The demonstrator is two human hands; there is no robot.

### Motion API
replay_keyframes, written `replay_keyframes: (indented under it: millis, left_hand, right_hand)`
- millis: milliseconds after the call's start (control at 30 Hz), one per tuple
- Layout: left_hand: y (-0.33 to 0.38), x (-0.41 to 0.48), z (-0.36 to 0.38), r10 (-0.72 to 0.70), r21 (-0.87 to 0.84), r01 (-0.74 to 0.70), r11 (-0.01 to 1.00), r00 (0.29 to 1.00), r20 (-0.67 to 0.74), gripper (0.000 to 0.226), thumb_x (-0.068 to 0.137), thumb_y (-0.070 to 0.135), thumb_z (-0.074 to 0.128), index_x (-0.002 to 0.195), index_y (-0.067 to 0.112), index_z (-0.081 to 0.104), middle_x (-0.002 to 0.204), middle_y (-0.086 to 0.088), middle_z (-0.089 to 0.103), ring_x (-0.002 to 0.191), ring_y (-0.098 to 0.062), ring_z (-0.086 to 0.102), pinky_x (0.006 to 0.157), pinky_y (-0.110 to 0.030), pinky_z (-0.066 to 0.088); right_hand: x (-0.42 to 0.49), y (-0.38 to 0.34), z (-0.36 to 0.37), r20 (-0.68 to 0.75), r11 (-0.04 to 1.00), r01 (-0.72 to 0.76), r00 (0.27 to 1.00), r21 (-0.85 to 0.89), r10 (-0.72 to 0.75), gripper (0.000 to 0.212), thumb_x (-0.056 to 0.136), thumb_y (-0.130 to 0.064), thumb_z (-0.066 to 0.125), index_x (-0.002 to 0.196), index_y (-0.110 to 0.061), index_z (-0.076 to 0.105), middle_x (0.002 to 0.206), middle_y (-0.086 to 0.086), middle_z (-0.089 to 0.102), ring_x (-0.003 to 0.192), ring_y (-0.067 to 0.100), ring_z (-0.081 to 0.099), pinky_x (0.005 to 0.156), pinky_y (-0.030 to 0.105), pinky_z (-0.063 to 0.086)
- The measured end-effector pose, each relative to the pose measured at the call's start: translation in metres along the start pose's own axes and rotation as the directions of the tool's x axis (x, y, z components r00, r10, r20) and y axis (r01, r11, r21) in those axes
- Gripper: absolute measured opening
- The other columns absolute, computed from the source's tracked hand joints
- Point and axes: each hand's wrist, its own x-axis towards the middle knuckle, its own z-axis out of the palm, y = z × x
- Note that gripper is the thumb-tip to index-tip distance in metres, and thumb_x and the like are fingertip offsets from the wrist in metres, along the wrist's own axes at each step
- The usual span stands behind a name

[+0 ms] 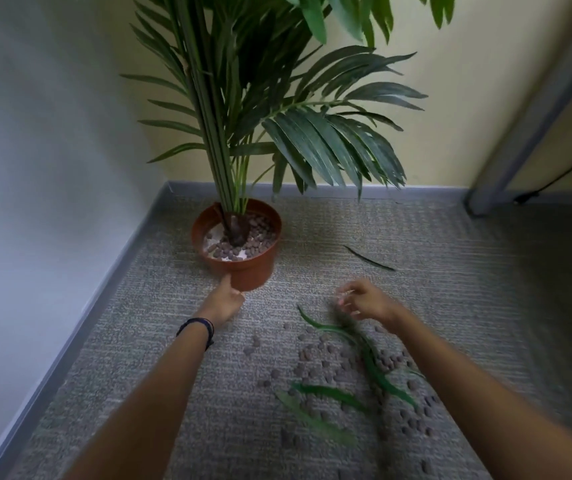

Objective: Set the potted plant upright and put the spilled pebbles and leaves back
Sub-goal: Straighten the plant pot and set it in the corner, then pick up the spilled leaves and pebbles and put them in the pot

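Grey carpet (451, 289) fills a room corner where a palm plant (277, 116) stands upright in a reddish-brown plastic pot (253, 271), which is partly filled with brown clay pebbles. The left hand (224, 301), with a dark wristband (198, 329) on the wrist, grips the pot's lower edge, thumb up against its wall. The right hand (364, 301) hovers nearby, blurred, its fingers loosely curled; whether it pinches anything cannot be told. Spilled pebbles (326, 362) and loose green leaves (329, 393) lie scattered on the carpet beneath the right forearm. One dark leaf (369, 259) lies apart, farther back.
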Motion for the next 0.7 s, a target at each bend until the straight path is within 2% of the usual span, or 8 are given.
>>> replay_keyframes:
  millis: [100, 133, 233, 333, 433, 533, 600, 700]
  left_hand:
    - [-0.002, -0.019, 0.010, 0.038, 0.138, -0.039, 0.990, 0.999, 0.006, 0.049, 0.098, 0.009, 0.044, 0.146, 0.001, 0.034, 0.136, -0.021, 0.052, 0.123, -0.035, 0.052, 0.100, -0.036, 0.042]
    - [-0.002, -0.026, 0.012, 0.028, 0.170, -0.035, 0.985, 0.999, 0.046, 0.051, 0.099, 0.010, 0.043, 0.147, 0.000, 0.029, 0.139, -0.021, 0.050, 0.125, -0.035, 0.051, 0.101, -0.036, 0.042]
    - [-0.008, -0.046, 0.021, 0.003, 0.287, -0.056, 0.956, 0.984, 0.180, 0.056, 0.103, 0.016, 0.038, 0.153, 0.003, 0.016, 0.153, -0.018, 0.033, 0.137, -0.032, 0.040, 0.109, -0.038, 0.036]
    - [-0.022, -0.060, 0.027, -0.010, 0.468, -0.084, 0.880, 0.981, 0.196, 0.057, 0.103, 0.020, 0.038, 0.154, 0.008, 0.016, 0.159, -0.011, 0.022, 0.146, -0.025, 0.027, 0.119, -0.036, 0.026]
    - [-0.036, -0.068, 0.028, -0.060, 0.656, -0.081, 0.750, 0.980, 0.189, 0.054, 0.102, 0.017, 0.037, 0.153, 0.010, 0.019, 0.159, -0.010, 0.022, 0.145, -0.025, 0.026, 0.119, -0.034, 0.025]
    - [-0.049, -0.073, 0.011, -0.122, 0.742, -0.075, 0.666, 0.971, 0.208, 0.056, 0.103, 0.019, 0.036, 0.154, 0.014, 0.014, 0.160, -0.009, 0.017, 0.147, -0.025, 0.023, 0.119, -0.034, 0.024]
    - [-0.057, -0.073, -0.006, -0.147, 0.758, -0.091, 0.646, 0.959, 0.240, 0.058, 0.103, 0.021, 0.036, 0.155, 0.017, 0.011, 0.161, -0.008, 0.015, 0.148, -0.024, 0.021, 0.120, -0.033, 0.022]
    - [-0.068, -0.074, -0.022, -0.140, 0.733, -0.110, 0.671, 0.953, 0.270, 0.058, 0.102, 0.024, 0.037, 0.155, 0.020, 0.013, 0.160, -0.006, 0.019, 0.147, -0.022, 0.025, 0.119, -0.031, 0.024]
  right_hand:
    - [-0.014, 0.022, -0.007, -0.039, 0.998, 0.000, 0.999, -0.070, -0.003, 0.023, 0.095, 0.004, 0.038, 0.106, -0.005, 0.056, 0.083, 0.009, 0.057, 0.065, 0.015, 0.050, 0.054, 0.023, 0.037]
    - [-0.019, 0.029, -0.008, -0.053, 0.992, 0.017, 0.998, -0.123, -0.023, 0.022, 0.095, 0.001, 0.041, 0.107, -0.004, 0.058, 0.085, 0.010, 0.058, 0.069, 0.018, 0.050, 0.056, 0.024, 0.038]
    - [-0.031, 0.048, -0.009, -0.053, 0.927, 0.078, 0.993, -0.368, -0.105, 0.023, 0.097, -0.012, 0.047, 0.114, -0.007, 0.062, 0.106, 0.012, 0.063, 0.091, 0.021, 0.057, 0.075, 0.026, 0.044]
    - [-0.035, 0.066, -0.005, 0.020, 0.835, 0.108, 0.993, -0.540, -0.115, 0.032, 0.096, -0.007, 0.043, 0.126, -0.008, 0.056, 0.127, 0.012, 0.059, 0.113, 0.025, 0.056, 0.093, 0.030, 0.043]
    - [-0.036, 0.084, 0.005, 0.118, 0.762, 0.138, 0.990, -0.633, -0.081, 0.044, 0.094, -0.008, 0.045, 0.138, -0.013, 0.045, 0.140, 0.014, 0.047, 0.130, 0.026, 0.042, 0.104, 0.029, 0.036]
    - [-0.042, 0.103, 0.024, 0.141, 0.697, 0.107, 0.990, -0.709, -0.009, 0.055, 0.095, -0.019, 0.045, 0.147, -0.023, 0.026, 0.154, 0.022, 0.018, 0.143, 0.032, 0.021, 0.114, 0.032, 0.028]
    - [-0.048, 0.114, 0.039, 0.097, 0.651, 0.075, 0.995, -0.755, -0.002, 0.057, 0.096, -0.016, 0.042, 0.148, -0.028, 0.021, 0.156, 0.022, 0.003, 0.145, 0.038, 0.011, 0.115, 0.040, 0.025]
    - [-0.058, 0.117, 0.055, 0.017, 0.636, 0.024, 1.000, -0.771, -0.017, 0.064, 0.095, 0.002, 0.036, 0.148, -0.029, 0.019, 0.158, 0.015, -0.001, 0.145, 0.041, 0.007, 0.113, 0.044, 0.029]
